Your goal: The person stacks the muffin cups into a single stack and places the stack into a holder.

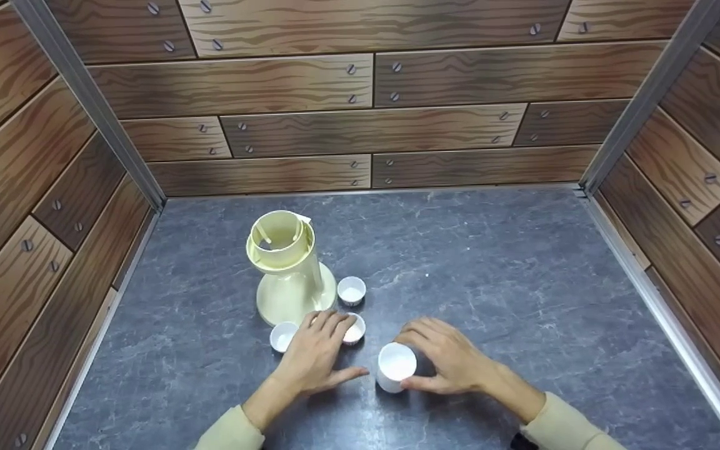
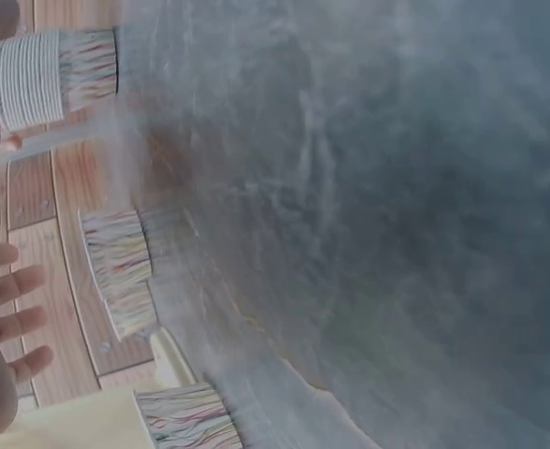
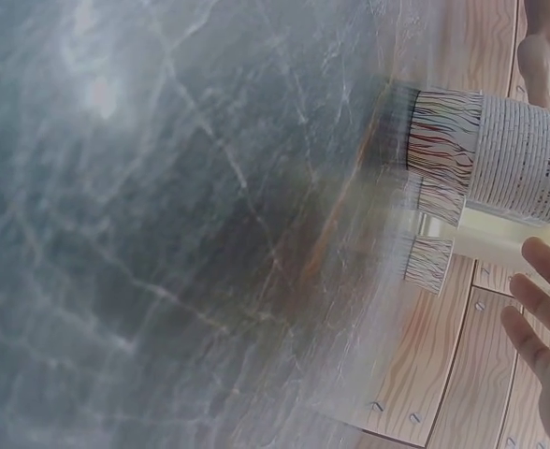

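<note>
A tall stack of white paper baking cups, printed with coloured streaks, stands upright on the table. The thumb and fingers of my right hand hold it from the right; its ribbed side shows in the right wrist view, where the stack rises above the bent fingers. My left hand reaches palm down over the table, thumb out toward the stack and fingertips over the edge of a single paper cup. Beside that hand sits another cup, and a third cup stands farther back.
A pale yellow-green plastic device with a wide round base and an open tube on top stands behind my left hand. The dark marbled table is enclosed by wood-patterned walls at the back and both sides.
</note>
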A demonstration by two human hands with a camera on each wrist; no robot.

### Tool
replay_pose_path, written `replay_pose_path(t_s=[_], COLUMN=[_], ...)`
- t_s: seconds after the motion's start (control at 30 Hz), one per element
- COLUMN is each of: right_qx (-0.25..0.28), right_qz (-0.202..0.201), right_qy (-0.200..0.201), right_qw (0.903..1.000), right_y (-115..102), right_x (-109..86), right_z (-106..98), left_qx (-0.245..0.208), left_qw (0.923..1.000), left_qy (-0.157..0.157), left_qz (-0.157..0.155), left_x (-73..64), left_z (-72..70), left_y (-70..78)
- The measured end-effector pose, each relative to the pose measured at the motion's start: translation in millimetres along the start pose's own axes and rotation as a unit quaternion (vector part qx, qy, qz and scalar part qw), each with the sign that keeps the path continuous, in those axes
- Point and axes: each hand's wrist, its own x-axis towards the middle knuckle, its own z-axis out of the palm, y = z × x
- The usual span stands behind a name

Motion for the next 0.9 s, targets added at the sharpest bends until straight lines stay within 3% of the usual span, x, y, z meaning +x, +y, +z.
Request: replay_pose_path(t_s=[0.47, 0.7, 0.9], right_qx=[-0.010, -0.011, -0.012], right_qz=[-0.008, -0.012, -0.015], right_qy=[-0.005, 0.002, 0.006], right_qw=[0.9999, 0.9999, 0.9998], right_y=[0.1, 0.6, 1.1], right_x=[2.3, 2.3, 2.2], right_z=[-1.1, -0.4, -0.4], left_qx=[0.012, 0.023, 0.032], left_qw=[0.9975, 0.9950, 0.9940], left_qy=[-0.035, -0.064, -0.070], left_qz=[-0.060, -0.073, -0.077], left_x=[4.5, 5.3, 4.7], left_z=[12.5, 18.9, 21.9], left_y=[-7.2, -9.9, -12.2])
